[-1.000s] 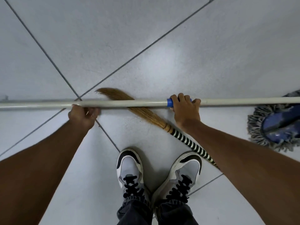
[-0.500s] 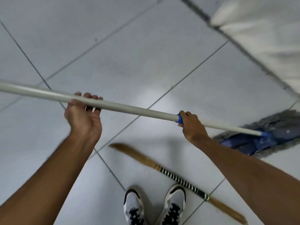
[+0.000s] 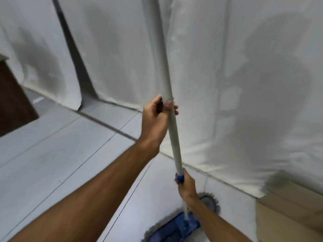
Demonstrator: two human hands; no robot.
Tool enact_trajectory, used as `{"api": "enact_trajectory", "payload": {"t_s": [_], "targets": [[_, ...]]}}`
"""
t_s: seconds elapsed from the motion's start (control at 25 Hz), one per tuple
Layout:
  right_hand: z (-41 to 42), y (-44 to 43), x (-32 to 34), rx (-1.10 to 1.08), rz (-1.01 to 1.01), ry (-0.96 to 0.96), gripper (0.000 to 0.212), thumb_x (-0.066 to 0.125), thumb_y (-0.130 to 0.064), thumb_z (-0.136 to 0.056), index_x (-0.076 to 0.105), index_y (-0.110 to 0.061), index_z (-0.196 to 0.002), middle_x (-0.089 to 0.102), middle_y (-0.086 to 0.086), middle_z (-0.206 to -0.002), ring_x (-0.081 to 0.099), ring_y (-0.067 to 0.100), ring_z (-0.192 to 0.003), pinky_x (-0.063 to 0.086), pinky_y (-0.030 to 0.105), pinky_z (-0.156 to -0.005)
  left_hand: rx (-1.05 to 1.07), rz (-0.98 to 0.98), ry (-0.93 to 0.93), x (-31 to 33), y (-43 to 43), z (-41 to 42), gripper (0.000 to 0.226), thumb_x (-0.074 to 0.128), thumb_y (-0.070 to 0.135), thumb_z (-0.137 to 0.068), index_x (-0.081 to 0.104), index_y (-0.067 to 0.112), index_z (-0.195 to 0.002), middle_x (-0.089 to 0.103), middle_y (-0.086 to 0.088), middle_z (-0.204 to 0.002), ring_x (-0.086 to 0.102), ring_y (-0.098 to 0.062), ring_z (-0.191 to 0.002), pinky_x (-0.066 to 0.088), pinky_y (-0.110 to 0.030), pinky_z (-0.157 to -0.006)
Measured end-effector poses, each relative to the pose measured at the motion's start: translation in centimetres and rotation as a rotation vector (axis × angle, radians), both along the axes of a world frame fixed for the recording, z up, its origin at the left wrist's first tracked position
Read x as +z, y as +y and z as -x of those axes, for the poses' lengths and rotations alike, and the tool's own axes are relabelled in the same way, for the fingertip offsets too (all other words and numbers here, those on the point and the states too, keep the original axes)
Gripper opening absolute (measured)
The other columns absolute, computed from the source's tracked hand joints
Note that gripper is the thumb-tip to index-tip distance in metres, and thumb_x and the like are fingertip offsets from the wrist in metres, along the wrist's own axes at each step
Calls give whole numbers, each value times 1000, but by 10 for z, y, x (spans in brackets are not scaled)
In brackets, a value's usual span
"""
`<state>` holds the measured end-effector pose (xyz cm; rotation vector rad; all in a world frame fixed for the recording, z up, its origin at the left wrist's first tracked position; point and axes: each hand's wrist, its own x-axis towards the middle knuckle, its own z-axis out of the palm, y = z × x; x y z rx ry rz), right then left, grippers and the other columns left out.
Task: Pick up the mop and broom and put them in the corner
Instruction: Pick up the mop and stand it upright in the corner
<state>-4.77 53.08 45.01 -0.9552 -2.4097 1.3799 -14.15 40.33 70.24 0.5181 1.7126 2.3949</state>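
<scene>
**Mop held upright before a draped wall**

Your hands stand on a floor of pale grey tiles (image 3: 52, 154) with thin dark joints; the view is motion-blurred. Beyond both hands hangs a white fabric sheet (image 3: 236, 84) that covers the wall, its lower hem meeting the floor along a dark line just past your left hand. A dark gap (image 3: 76, 67) parts the sheet above and to the left of that hand. Far to the left a dark brown piece of furniture (image 3: 14, 102) cuts into the floor; to the right of your right hand lies a tan cardboard surface (image 3: 288, 215), partly under the hem.

Your left hand (image 3: 157, 119) is wrapped around the white mop handle (image 3: 166, 67), which runs nearly vertical. Your right hand (image 3: 186, 186) is closed on the same handle lower down, at its blue collar (image 3: 180, 177). Below it the blue mop head (image 3: 174, 229), fringed in grey, sits at the floor; contact cannot be judged. The widest bare floor lies left of your left forearm.
</scene>
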Motion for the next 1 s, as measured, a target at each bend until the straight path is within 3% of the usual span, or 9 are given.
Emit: {"api": "enact_trajectory", "payload": {"t_s": [0.08,0.24,0.32,0.4,0.52,0.68,0.8,1.0], "targets": [[-45,11,60,-33,-10,106,16,53,-5,-84,54,-19,-76,48,0,-67,42,16,-59,40,29,-56,-194,7,100,73,28,-56,11,53,13,-98,63,11,-94,65,-2,-78,62,-17,-73,55,-45,-85],[-125,26,152,-208,135,148,16,57,-11,-90,55,-26,-96,61,-4,-85,58,16,-76,52,38,-79,-399,15,232,170,72,-148,12,55,16,-98,65,10,-96,64,1,-76,60,-17,-72,54,-39,-79],[-151,35,175,-252,158,200,16,54,-7,-92,56,-23,-94,59,-3,-80,55,17,-73,51,33,-70,-469,21,283,190,91,-180,15,55,18,-98,66,7,-99,66,2,-78,62,-16,-72,54,-41,-80],[-183,56,185,-330,179,246,22,50,4,-92,53,-16,-83,47,1,-69,42,18,-63,40,21,-51,-577,34,329,207,115,-215,17,54,18,-98,67,6,-101,69,1,-83,64,-15,-73,54,-41,-82],[-215,87,181,-394,204,295,18,53,9,-90,50,-9,-86,39,6,-69,35,16,-60,33,21,-48,-666,51,366,212,149,-247,17,54,18,-98,67,7,-101,71,-1,-87,66,-16,-75,55,-44,-85],[-262,150,163,-440,183,305,7,56,-11,-93,50,-12,-96,44,6,-72,43,16,-63,43,27,-59,-741,61,402,204,215,-290,19,52,17,-99,68,7,-104,70,-3,-85,66,-20,-76,56,-49,-87],[-297,206,147,-435,151,285,7,56,-16,-93,50,-14,-96,46,5,-72,45,14,-62,44,29,-62,-787,96,424,197,271,-319,21,51,14,-99,68,3,-106,70,-5,-86,66,-22,-77,58,-49,-87],[-343,296,138,-472,162,253,17,58,-15,-92,52,-2,-102,47,2,-70,49,14,-64,47,33,-65,-816,93,395,192,359,-358,20,50,13,-100,69,6,-102,70,-6,-85,66,-26,-78,55,-54,-89]]}}
